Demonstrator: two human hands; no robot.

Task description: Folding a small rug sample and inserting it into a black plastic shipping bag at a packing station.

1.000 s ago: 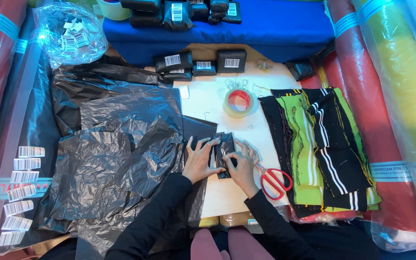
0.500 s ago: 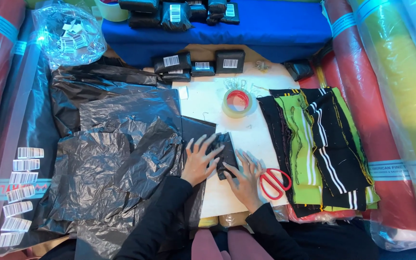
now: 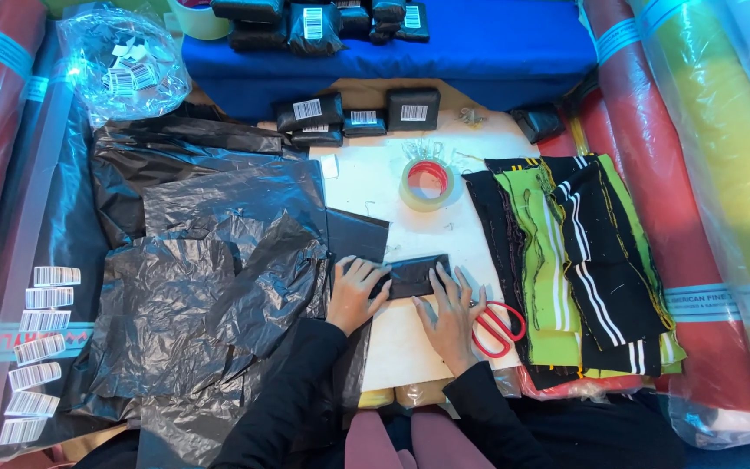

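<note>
A small flat black plastic-wrapped packet (image 3: 411, 275) lies crosswise on the white tabletop (image 3: 375, 187). My left hand (image 3: 354, 292) presses flat on its left end, fingers spread. At the packet's right end my right hand (image 3: 450, 314) lies with its fingers over the near edge. Neither hand lifts it. A single black plastic sheet (image 3: 356, 233) sits just behind the packet.
Crumpled black plastic sheets (image 3: 210, 287) cover the left. Red-handled scissors (image 3: 496, 328) lie by my right hand. A tape roll (image 3: 426, 183) stands behind. Black, green and white striped fabric pieces (image 3: 575, 260) are stacked on the right. Wrapped labelled packets (image 3: 356, 115) sit at the back; fabric rolls (image 3: 705, 130) flank both sides.
The packet has turned from a slanted, upright position to lying crosswise. Both hands have shifted and now press flat on its two ends.
</note>
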